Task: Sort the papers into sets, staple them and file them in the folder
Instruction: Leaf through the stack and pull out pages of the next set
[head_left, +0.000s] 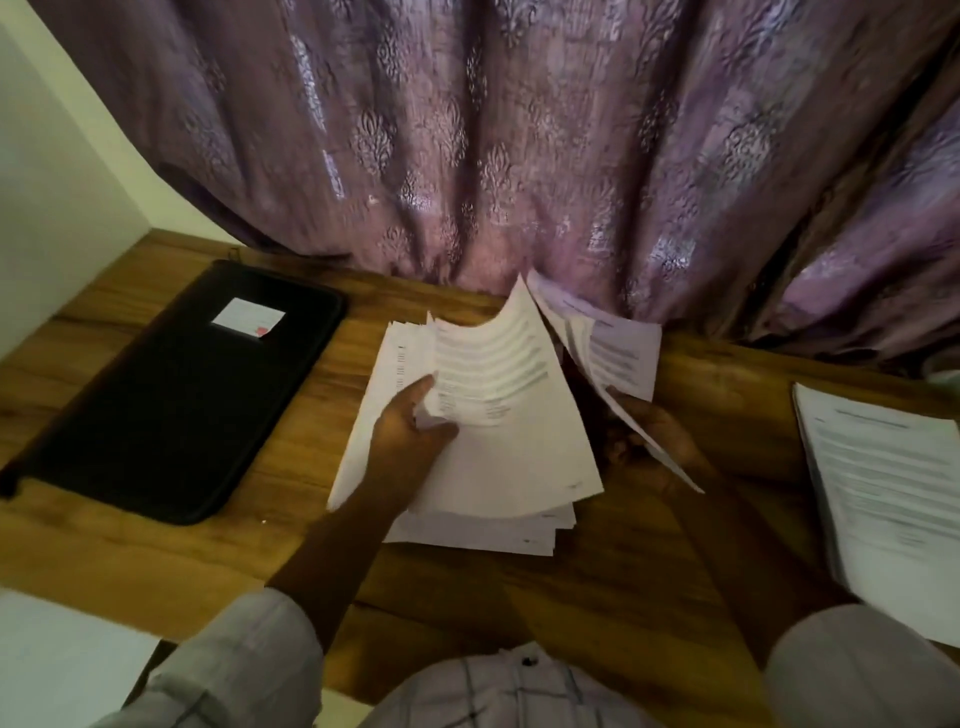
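Note:
A loose stack of white printed papers (498, 467) lies in the middle of the wooden desk. My left hand (410, 421) pinches the top sheets of that stack and lifts them, so they curl upward. My right hand (654, 431) grips a few separate sheets (608, 348) tilted up on edge to the right of the stack. A closed black folder (176, 395) with a white label lies flat at the left. Another pile of printed papers (888, 493) sits at the right edge. No stapler is in view.
The wooden desk (571, 582) runs across the view, with a purple patterned curtain (493, 145) hanging along its back edge. A white wall is at the far left. A white sheet (62, 665) shows at the bottom left corner.

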